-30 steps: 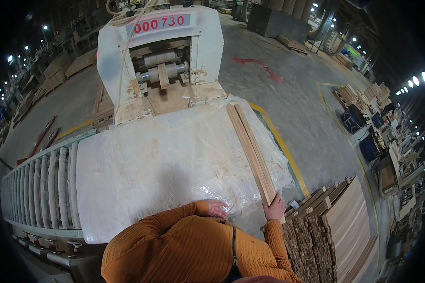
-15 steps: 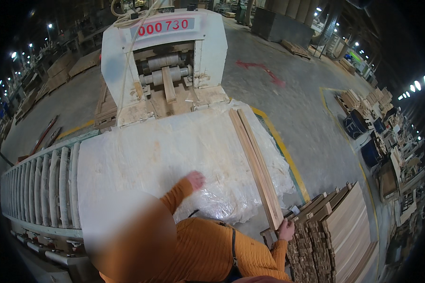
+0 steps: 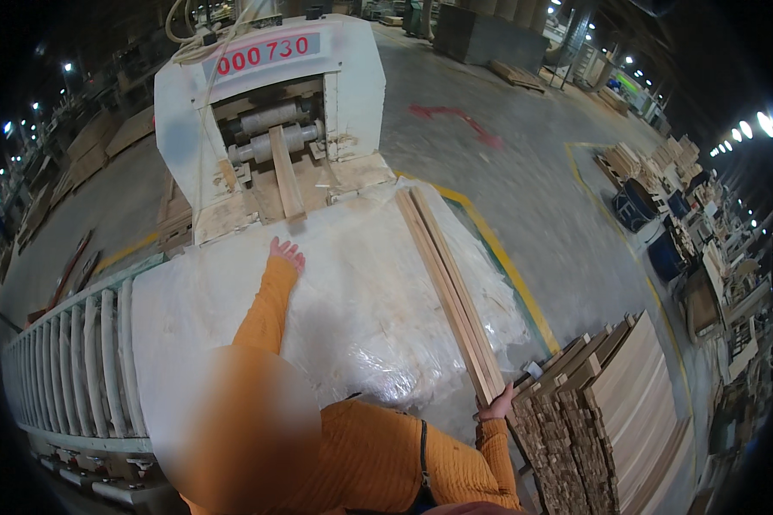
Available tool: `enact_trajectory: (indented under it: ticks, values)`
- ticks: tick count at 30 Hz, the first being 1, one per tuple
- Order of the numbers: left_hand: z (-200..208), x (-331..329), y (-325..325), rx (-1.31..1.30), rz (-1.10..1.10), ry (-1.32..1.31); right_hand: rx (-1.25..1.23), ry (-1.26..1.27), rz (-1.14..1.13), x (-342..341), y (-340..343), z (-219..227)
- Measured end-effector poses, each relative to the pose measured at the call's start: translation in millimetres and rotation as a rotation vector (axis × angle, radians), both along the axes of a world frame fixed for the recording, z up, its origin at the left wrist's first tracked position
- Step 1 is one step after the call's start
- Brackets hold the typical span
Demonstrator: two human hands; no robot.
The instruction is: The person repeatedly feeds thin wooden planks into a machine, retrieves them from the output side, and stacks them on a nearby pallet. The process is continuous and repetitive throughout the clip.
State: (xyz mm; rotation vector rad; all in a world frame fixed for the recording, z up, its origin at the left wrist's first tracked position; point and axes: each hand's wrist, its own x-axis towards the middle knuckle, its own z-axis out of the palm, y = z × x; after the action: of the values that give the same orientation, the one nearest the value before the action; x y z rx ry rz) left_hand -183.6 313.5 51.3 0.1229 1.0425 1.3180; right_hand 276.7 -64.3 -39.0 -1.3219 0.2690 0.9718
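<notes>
Along the film-covered table [image 3: 361, 300], two long wooden strips [image 3: 442, 292] held at one end

Nearest, the person's right hand [image 3: 496, 405] grips the pair by the near end, fingers closed on it; the two lie side by side on the table's right part. Just beside that hand rises one stack of boards [image 3: 567, 438], too many to count. One roller conveyor [image 3: 84, 365] stands at the left, its rollers too crowded toward the far end to number. The left arm [image 3: 264, 300], blurred near the shoulder, crosses the table and hides part of it. Its left hand [image 3: 288, 254] holds nothing, fingers spread, near a third wooden strip [image 3: 288, 176] but apart from it. That one lies across the lower of two metal rollers [image 3: 302, 137] in the mouth of one white machine [image 3: 356, 94], which blocks the view behind. Up top, a grey panel [image 3: 262, 56] bears a row of red digits. Farther off, one red mark [image 3: 483, 130] lies on the grey floor [image 3: 464, 172]. Two dark blue drums [image 3: 634, 206] stand at the right, one with pale lettering.
</notes>
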Motion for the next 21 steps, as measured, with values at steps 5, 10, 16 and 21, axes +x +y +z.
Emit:
enact_trajectory:
  ticks: [5,10,16,21]
  values:
    - [33,1,37,-0.07,-0.02,0.283,0.064,-0.037,-0.012,1,7,-8]
    - [48,16,56,-0.025,-0.227,0.521,-0.032,-0.052,-0.11,0,7,-11]
    - [35,30,19,0.13,-0.167,0.842,0.044,-0.082,0.028,1,5,-9]
    - [39,39,-14,0.178,-0.235,0.796,0.022,-0.042,-0.001,2,-2,-10]
